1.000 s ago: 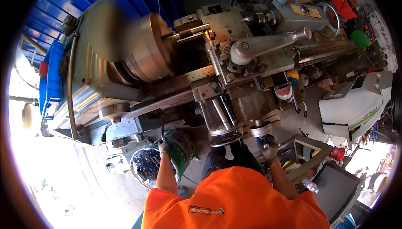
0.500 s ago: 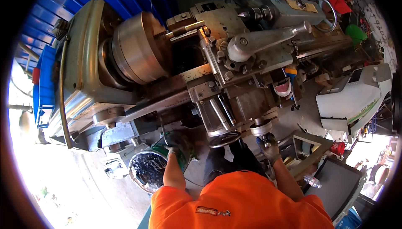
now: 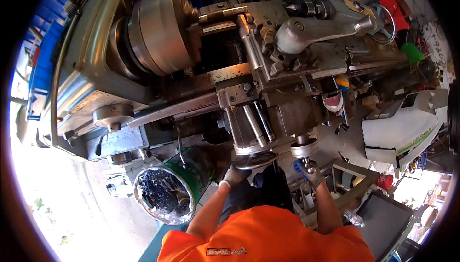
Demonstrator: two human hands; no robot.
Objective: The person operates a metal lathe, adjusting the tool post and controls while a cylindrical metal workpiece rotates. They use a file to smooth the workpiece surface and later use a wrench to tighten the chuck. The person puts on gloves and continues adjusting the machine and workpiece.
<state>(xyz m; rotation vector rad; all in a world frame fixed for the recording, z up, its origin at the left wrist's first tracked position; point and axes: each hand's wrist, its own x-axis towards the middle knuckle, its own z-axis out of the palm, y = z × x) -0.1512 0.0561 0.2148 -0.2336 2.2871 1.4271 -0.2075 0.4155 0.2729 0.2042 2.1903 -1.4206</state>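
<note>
I stand at a metal lathe. My gloved left hand is closed at the left rim of the carriage handwheel; its fingers are partly hidden. Further right, my gloved right hand grips the ball-ended crank handle below the cross-slide dial. Beyond the hands, the big round chuck has a blurred front face. Close to its right side lies a bar-shaped tool on the tool post, whose large clamping lever points right.
A bent lever hangs above a bucket of dark shavings at my left. The tailstock with its pointed centre stands at the far right. A metal frame, a plastic bottle and a grey-white panel lie to my right.
My left hand has left the bent lever above the bucket and moved right to the handwheel. The right hand stays at the crank handle. The whole view has shifted slightly.
</note>
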